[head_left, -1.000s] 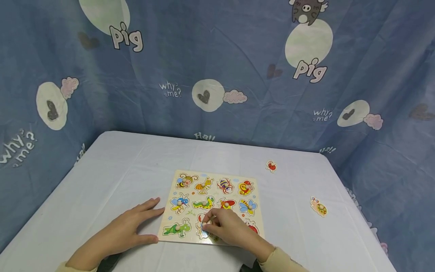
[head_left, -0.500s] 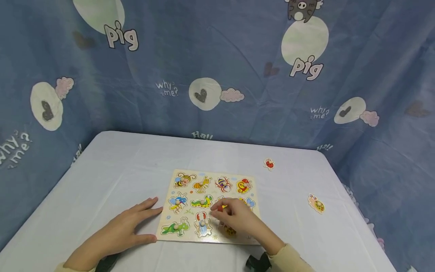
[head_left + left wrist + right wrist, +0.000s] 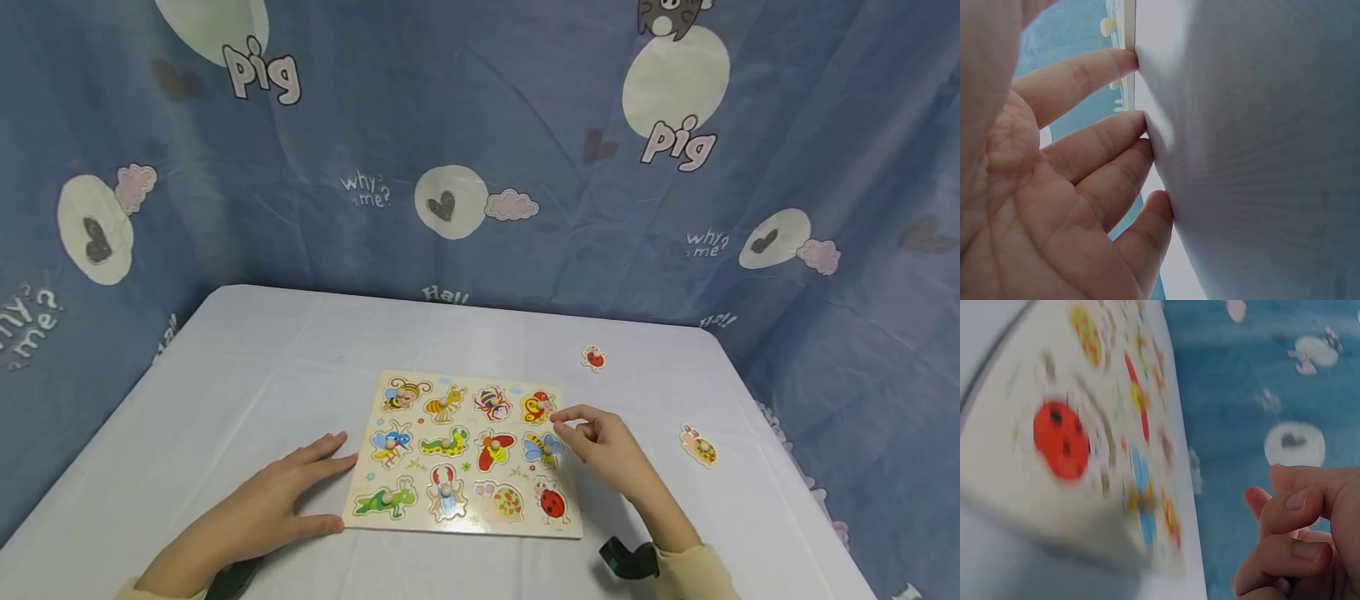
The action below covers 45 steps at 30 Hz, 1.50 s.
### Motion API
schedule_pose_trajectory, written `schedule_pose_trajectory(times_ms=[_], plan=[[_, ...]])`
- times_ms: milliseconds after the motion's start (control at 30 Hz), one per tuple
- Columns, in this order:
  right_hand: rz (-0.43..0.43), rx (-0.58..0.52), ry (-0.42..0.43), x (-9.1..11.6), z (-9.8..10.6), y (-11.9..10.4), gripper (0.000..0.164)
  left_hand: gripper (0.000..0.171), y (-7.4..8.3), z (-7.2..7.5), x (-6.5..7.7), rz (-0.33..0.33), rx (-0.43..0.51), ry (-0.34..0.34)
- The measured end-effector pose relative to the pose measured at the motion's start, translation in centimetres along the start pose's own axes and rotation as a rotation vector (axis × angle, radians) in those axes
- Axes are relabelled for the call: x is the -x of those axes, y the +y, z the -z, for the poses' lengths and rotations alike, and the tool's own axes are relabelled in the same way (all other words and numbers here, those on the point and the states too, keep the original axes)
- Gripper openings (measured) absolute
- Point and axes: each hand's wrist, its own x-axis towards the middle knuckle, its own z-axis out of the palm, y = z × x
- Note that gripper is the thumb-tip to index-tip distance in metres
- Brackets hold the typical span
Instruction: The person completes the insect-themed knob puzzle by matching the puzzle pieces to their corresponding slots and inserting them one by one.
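A wooden knob puzzle board (image 3: 422, 512) with insect pieces lies on the white table. My left hand (image 3: 273, 504) rests beside its left edge, fingers spread, with thumb and fingertips at the edge; the left wrist view shows the fingers (image 3: 1094, 140) extended. Near the board's right edge is my right hand (image 3: 603, 446), fingers loosely bent, holding nothing. The beetle piece (image 3: 447, 493) sits in the bottom row. Beside it, the snail picture (image 3: 507, 502) and ladybug picture (image 3: 552, 503) show no knobs. A loose ladybug piece (image 3: 594, 358) and a loose snail piece (image 3: 700, 447) lie right of the board.
The white tablecloth (image 3: 300, 358) reaches back to a blue printed curtain (image 3: 337, 250), which hangs behind and at both sides. A dark strap-like object (image 3: 628, 560) shows by the right wrist.
My right hand has moved from the beetle piece across the board to its right edge, uncovering the bottom row. My left hand has kept its place at the board's left edge.
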Motion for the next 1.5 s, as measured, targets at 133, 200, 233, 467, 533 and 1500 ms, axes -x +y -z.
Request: schedule_pose_trajectory(times_ms=[133, 200, 233, 467, 533, 1500], plan=[[-0.039, -0.017, 0.072, 0.6, 2.0, 1.4, 0.035, 0.087, 0.0, 0.0, 0.1, 0.015, -0.004, -0.002], [-0.059, -0.019, 0.115, 0.9, 3.0, 2.1, 0.036, 0.087, -0.1, 0.0, 0.1, 0.012, -0.008, 0.0], [-0.071, -0.018, 0.137, 1.0, 3.5, 2.5, 0.036, 0.088, -0.1, -0.1, 0.1, 0.009, -0.01, 0.001], [-0.129, -0.027, 0.28, 2.0, 6.3, 5.1, 0.037, 0.088, 0.0, -0.1, -0.1, 0.021, -0.01, -0.008], [-0.141, -0.028, 0.321, 2.2, 7.0, 5.8, 0.038, 0.088, 0.1, 0.0, -0.2, 0.019, -0.009, -0.01], [-0.455, -0.014, 0.61, 3.4, 11.4, 13.1, 0.05, 0.088, -0.1, 0.0, -0.2, 0.009, -0.009, -0.006]])
